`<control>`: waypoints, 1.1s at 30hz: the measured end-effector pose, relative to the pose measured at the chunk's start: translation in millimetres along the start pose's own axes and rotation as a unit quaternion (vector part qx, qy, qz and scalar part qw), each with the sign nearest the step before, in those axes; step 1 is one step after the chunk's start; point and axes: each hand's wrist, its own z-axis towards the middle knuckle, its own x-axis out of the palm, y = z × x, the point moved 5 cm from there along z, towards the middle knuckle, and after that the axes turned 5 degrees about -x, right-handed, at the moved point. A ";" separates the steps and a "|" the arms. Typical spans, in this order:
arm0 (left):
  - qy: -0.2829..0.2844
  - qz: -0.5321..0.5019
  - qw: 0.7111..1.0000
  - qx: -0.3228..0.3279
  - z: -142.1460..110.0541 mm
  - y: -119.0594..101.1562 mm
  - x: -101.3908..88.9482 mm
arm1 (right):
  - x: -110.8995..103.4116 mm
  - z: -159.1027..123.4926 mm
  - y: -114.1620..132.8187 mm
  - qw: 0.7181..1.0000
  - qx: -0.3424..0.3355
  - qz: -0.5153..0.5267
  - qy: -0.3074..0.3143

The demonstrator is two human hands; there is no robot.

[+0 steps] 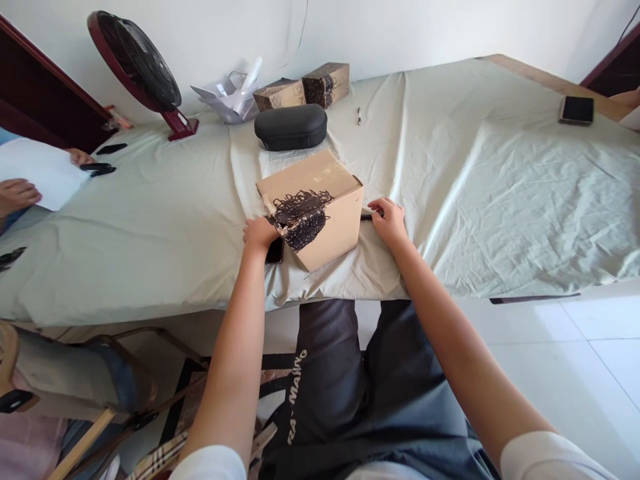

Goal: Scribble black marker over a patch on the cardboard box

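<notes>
A closed cardboard box [320, 193] with a black scribbled patch on its front corner stands on the pale cloth-covered table [475, 180]. My left hand [259, 233] rests against the box's left side, fingers curled, beside a black phone [275, 251] lying on the cloth. My right hand [389, 219] lies just right of the box with its fingers closed round a thin dark pen-like object [367, 216].
Behind the box lie a black zip case [291, 126], two small scribbled boxes [301, 91], crumpled white packaging [231, 97] and a red fan [137, 63]. A phone [577, 109] lies far right. Another person's hands [17, 193] hold white paper at the left.
</notes>
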 end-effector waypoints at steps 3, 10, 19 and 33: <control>0.007 0.017 0.999 -0.038 -6.1 -0.9 0.4 | 0.6 -0.4 -0.2 1.000 -0.004 -0.006 -0.004; -0.005 0.013 0.998 -0.066 -7.1 -8.4 3.4 | -0.2 -1.2 2.3 1.000 0.001 -0.012 0.005; -0.002 0.007 0.996 -0.086 0.4 -10.7 6.6 | -0.1 -1.8 2.0 1.000 0.001 0.004 -0.005; -0.082 -0.040 0.994 -0.063 -40.1 1.7 -20.7 | -1.3 -1.9 3.8 1.000 -0.006 0.008 -0.012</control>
